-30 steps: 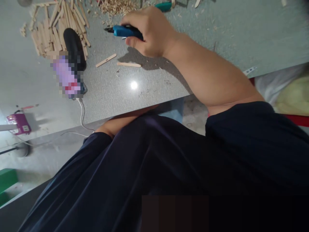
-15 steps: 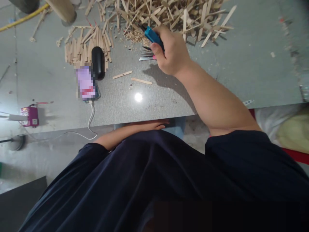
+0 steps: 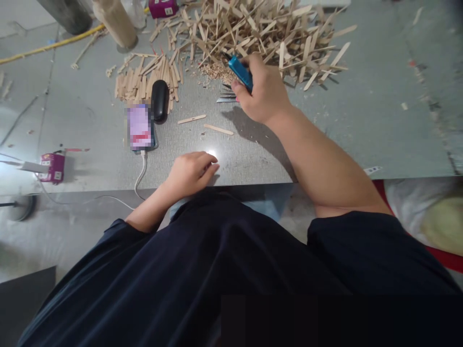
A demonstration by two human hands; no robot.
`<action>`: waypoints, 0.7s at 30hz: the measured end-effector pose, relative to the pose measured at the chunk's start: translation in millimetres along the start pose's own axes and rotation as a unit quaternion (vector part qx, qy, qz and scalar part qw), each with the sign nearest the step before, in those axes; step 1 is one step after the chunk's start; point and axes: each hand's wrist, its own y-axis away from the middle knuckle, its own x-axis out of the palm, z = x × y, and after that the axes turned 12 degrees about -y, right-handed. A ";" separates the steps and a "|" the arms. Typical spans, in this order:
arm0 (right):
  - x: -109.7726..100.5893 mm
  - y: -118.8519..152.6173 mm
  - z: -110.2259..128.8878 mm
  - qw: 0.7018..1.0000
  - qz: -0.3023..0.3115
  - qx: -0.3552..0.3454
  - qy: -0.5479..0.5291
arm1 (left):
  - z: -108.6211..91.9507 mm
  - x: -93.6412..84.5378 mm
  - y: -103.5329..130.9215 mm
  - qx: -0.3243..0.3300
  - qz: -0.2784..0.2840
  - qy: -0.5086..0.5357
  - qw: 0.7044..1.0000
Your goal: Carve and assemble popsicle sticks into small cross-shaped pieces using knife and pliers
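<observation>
My right hand (image 3: 265,89) is wrapped round a blue-handled tool (image 3: 240,72) with a thin dark tip. That tip points up and left, over a heap of pale wood shavings (image 3: 220,72). Just below the tool lie slim metal blades or tweezers (image 3: 227,96), partly hidden by my thumb. My left hand (image 3: 190,171) is at the front edge of the table, its fingers loosely curled with nothing visible in them. Two wooden craft sticks, a marked one (image 3: 191,119) and a plain one (image 3: 218,129), lie flat between my hands.
A large tangle of craft sticks (image 3: 275,36) covers the back middle. Left of it lie more sticks (image 3: 133,84), a black case (image 3: 160,100) and a phone (image 3: 140,126) on a white cable (image 3: 141,176). A bottle (image 3: 115,24) and a purple box (image 3: 52,167) stand further left.
My left hand has risen from below the table edge onto the tabletop. The view has shifted, showing more of the table's back. My right hand keeps its grip on the blue tool.
</observation>
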 end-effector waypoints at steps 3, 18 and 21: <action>4.1 -1.3 -1.0 0.999 -0.011 -0.013 0.032 | 11.5 15.1 2.7 -0.091 -0.056 -0.016 0.994; 21.0 -6.4 1.4 0.978 0.182 0.037 0.093 | 26.0 32.1 7.4 -0.159 -0.191 0.050 0.967; 28.6 -2.9 2.8 0.976 0.187 0.017 0.109 | 25.7 32.4 7.8 -0.165 -0.201 0.053 0.964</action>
